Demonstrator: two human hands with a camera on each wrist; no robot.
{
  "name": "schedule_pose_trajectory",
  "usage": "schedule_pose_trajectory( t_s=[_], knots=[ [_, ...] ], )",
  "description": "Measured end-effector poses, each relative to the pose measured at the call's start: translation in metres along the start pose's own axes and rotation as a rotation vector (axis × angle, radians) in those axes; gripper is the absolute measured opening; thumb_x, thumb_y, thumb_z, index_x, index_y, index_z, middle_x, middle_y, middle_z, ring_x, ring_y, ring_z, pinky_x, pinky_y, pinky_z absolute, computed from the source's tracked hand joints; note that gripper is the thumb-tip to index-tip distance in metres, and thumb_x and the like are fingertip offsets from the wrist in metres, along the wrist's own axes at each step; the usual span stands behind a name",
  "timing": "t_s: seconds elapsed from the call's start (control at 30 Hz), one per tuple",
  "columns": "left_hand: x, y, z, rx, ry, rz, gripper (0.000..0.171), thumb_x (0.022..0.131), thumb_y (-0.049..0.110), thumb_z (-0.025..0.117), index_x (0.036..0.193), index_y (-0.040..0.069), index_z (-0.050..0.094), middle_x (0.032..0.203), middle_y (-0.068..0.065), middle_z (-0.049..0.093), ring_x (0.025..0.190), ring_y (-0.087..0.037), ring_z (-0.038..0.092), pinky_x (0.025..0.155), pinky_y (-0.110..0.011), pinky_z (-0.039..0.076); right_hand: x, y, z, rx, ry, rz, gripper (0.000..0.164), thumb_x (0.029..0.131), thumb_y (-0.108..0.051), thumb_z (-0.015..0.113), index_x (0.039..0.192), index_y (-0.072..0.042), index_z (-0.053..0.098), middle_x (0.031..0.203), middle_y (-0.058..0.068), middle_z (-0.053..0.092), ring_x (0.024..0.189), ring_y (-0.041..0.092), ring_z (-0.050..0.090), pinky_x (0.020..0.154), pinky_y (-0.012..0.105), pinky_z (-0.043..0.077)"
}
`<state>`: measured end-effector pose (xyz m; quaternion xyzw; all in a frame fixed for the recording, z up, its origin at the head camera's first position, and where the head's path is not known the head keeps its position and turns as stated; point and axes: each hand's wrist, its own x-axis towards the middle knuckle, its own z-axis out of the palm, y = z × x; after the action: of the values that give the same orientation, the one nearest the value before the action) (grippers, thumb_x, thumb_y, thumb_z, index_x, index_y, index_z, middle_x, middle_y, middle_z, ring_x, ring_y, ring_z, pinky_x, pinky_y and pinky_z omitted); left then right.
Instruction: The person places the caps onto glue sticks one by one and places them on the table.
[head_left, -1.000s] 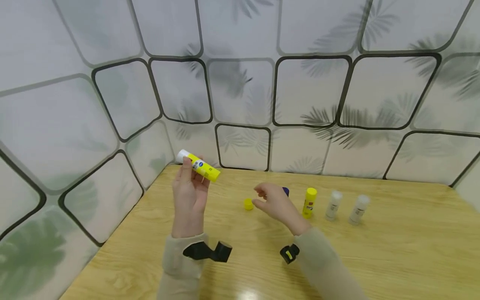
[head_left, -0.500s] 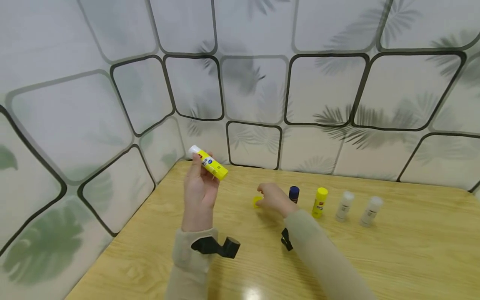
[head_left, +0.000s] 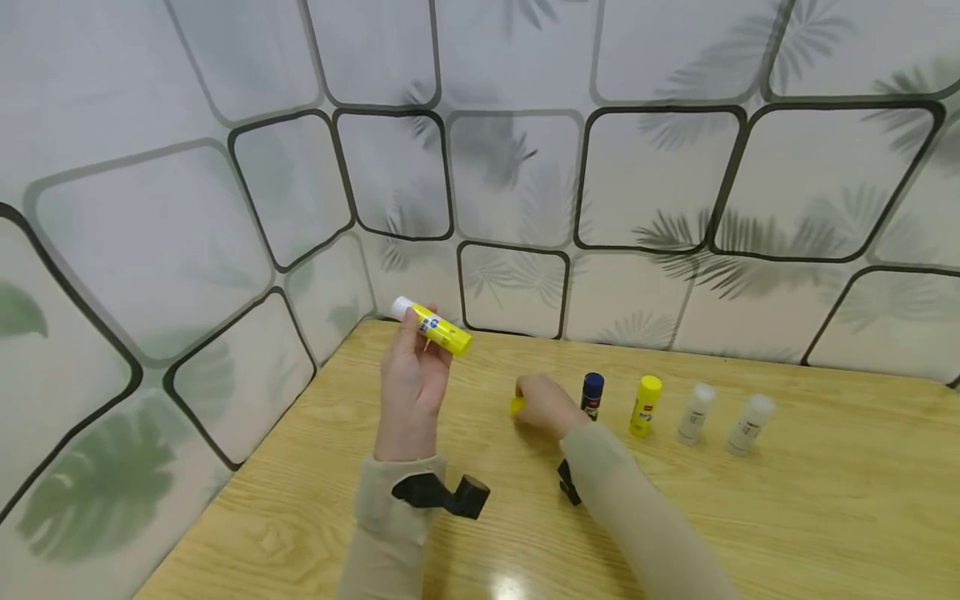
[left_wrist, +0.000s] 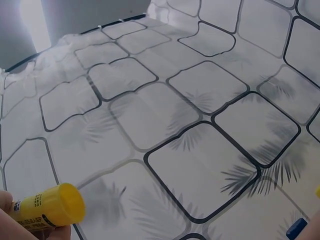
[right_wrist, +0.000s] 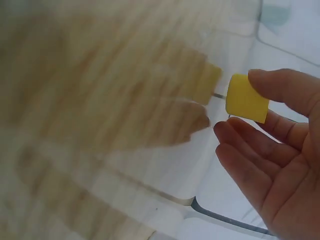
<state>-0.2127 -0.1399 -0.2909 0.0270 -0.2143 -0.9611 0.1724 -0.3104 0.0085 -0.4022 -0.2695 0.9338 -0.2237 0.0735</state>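
Observation:
My left hand (head_left: 412, 387) grips a yellow glue stick (head_left: 446, 333), raised and tilted, its white end (head_left: 401, 307) pointing up to the left. In the left wrist view only the yellow bottom end of the glue stick (left_wrist: 55, 207) shows, at the lower left. My right hand (head_left: 546, 404) pinches a small yellow cap (right_wrist: 247, 99) between thumb and fingers, low over the table. In the head view the fingers hide most of that cap (head_left: 517, 406). Just right of this hand stands a dark blue glue stick (head_left: 592, 393), partly hidden by the wrist.
Right of the blue stick, a capped yellow glue stick (head_left: 645, 407) stands upright. Two white sticks (head_left: 696, 414) with pale caps stand farther right. A patterned curtain (head_left: 517, 183) rises behind and left of the wooden table (head_left: 825, 500).
My right hand has reached down and left to the yellow cap and taken hold of it. The left hand keeps its grip on the glue stick, now tilted flatter. The head view has shifted slightly.

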Motion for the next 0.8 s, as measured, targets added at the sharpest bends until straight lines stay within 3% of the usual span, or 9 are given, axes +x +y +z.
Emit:
schedule_pose_trajectory(
  t_s=[0.17,0.33,0.43,0.6,0.8],
  knots=[
    [0.0,-0.004,0.002,0.042,-0.012,0.001,0.025,0.092,0.009,0.047,0.116,0.002,0.042,0.1,-0.01,0.052,0.086,-0.017,0.051,0.073,-0.024,0.044,-0.004,-0.003,-0.002,0.08,0.028,0.016,0.02,0.074,-0.011,0.068,0.083,-0.005,0.052,0.075,0.005,0.052,0.065,0.017,0.046,0.057,0.03,0.039],
    [-0.002,-0.008,0.003,0.107,-0.059,-0.02,0.026,0.092,0.008,0.046,0.117,0.002,0.042,0.105,-0.009,0.052,0.088,-0.016,0.051,0.076,-0.023,0.043,-0.023,-0.012,-0.015,0.204,0.103,-0.011,0.02,0.072,-0.008,0.066,0.079,-0.006,0.047,0.067,0.004,0.047,0.056,0.015,0.041,0.05,0.026,0.034],
    [-0.005,-0.011,0.005,0.145,-0.113,-0.036,0.024,0.092,0.005,0.046,0.115,0.0,0.043,0.102,-0.009,0.054,0.086,-0.016,0.052,0.075,-0.023,0.043,-0.039,-0.017,-0.029,0.251,0.175,-0.032,0.019,0.074,-0.009,0.066,0.085,-0.006,0.051,0.073,0.003,0.053,0.062,0.015,0.048,0.054,0.027,0.041],
    [-0.009,-0.02,0.008,0.266,-0.219,-0.059,0.023,0.091,0.003,0.044,0.113,-0.002,0.041,0.108,-0.012,0.044,0.087,-0.018,0.051,0.079,-0.027,0.042,-0.066,-0.017,-0.055,0.289,0.299,-0.073,0.025,0.079,-0.015,0.066,0.101,-0.005,0.057,0.091,0.005,0.059,0.081,0.018,0.056,0.066,0.031,0.048],
    [-0.016,-0.03,0.012,0.389,-0.271,-0.115,0.02,0.092,0.004,0.044,0.11,-0.003,0.043,0.112,-0.016,0.04,0.085,-0.019,0.052,0.077,-0.027,0.045,-0.101,-0.015,-0.08,0.322,0.416,-0.127,0.031,0.08,-0.014,0.066,0.108,-0.006,0.056,0.092,0.004,0.06,0.076,0.016,0.056,0.065,0.028,0.048]
  ],
)
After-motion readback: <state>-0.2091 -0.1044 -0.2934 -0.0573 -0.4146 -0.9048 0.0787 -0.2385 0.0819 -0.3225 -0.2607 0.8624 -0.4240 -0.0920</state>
